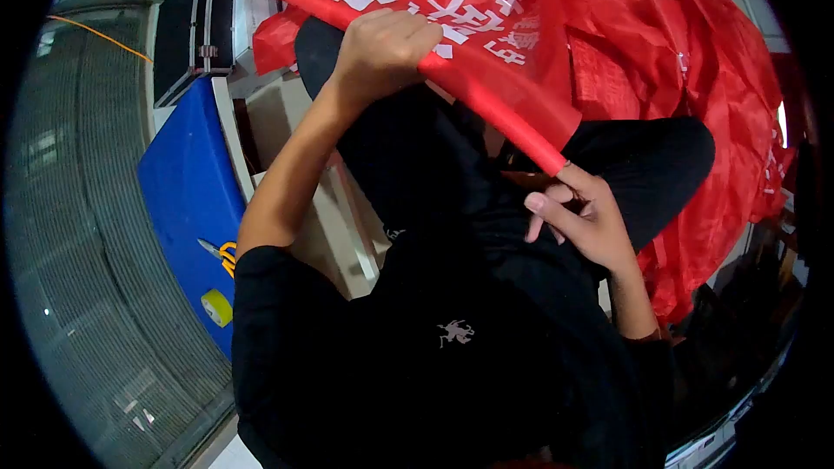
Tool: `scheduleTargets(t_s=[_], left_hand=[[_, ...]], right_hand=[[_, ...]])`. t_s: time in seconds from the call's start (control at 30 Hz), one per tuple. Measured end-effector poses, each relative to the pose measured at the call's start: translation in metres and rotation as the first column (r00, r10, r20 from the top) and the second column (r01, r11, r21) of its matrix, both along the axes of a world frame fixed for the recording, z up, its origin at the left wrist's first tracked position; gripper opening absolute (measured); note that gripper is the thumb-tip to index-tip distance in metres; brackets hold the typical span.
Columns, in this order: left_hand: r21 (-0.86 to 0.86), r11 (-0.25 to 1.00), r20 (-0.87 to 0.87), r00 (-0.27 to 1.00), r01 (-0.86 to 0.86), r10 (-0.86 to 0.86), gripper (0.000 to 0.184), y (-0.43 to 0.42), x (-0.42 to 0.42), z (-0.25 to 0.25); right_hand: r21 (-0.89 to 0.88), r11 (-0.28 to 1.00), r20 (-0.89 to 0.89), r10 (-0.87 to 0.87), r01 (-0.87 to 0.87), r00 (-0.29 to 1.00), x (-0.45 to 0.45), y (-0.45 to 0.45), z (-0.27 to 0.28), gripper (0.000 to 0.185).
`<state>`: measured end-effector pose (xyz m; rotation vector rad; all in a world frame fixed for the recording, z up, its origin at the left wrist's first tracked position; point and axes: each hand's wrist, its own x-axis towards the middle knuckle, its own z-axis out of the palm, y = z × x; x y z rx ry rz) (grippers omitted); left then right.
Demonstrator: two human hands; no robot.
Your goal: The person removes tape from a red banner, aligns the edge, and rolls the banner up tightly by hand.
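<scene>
A large red banner (599,61) with white printed characters spreads over my lap and away to the right. Its near edge forms a long, smooth red tube (504,113), slanting from upper left down to lower right; whether a pole lies inside is hidden. My left hand (387,48) is closed in a fist around the upper part of this tube. At its lower end, my right hand (591,217) has the index fingertip against the tube's end, perhaps partly inside it. The right thumb stands apart from the fingers, which are loosely curled.
To the left, a blue surface (191,182) holds yellow-handled scissors (221,254) and a roll of yellow-green tape (217,307). Behind it stands a black case with metal edges (193,30). An orange cord (100,35) runs across the ribbed panel at far left.
</scene>
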<state>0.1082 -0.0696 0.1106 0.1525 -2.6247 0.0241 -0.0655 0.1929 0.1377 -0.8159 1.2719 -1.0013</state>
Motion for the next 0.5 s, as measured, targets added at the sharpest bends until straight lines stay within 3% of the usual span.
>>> scheduleTargets(t_s=[0.03,0.1,0.13,0.23,0.37,0.5], left_hand=[[0.001,1.0,0.004,1.0,-0.002,0.002,0.014,0.0,0.0,-0.001],[-0.016,1.0,-0.025,1.0,-0.007,0.007,0.013,-0.001,-0.001,-0.006],[-0.018,1.0,-0.023,1.0,-0.007,0.006,0.013,0.0,-0.002,-0.006],[-0.03,1.0,-0.012,1.0,-0.006,0.006,0.011,0.0,-0.007,-0.007],[-0.035,0.998,0.049,0.998,-0.046,0.048,0.024,-0.007,-0.004,-0.002],[-0.067,0.989,0.15,0.978,-0.134,0.143,0.032,-0.024,0.015,0.008]], right_hand=[[0.001,1.0,0.004,0.002,-0.002,1.0,0.001,0.001,0.0,0.039],[0.161,0.978,0.392,-0.185,0.13,0.901,0.002,0.003,0.0,0.039],[0.153,0.972,0.438,-0.228,0.178,0.87,0.002,0.004,-0.001,0.039],[0.213,0.928,0.427,-0.369,0.304,0.826,-0.004,0.004,-0.003,0.038],[0.202,0.867,0.33,-0.498,0.455,0.802,-0.027,0.002,0.002,0.032],[0.106,0.811,0.07,-0.584,0.576,0.809,-0.062,0.004,0.001,0.027]])
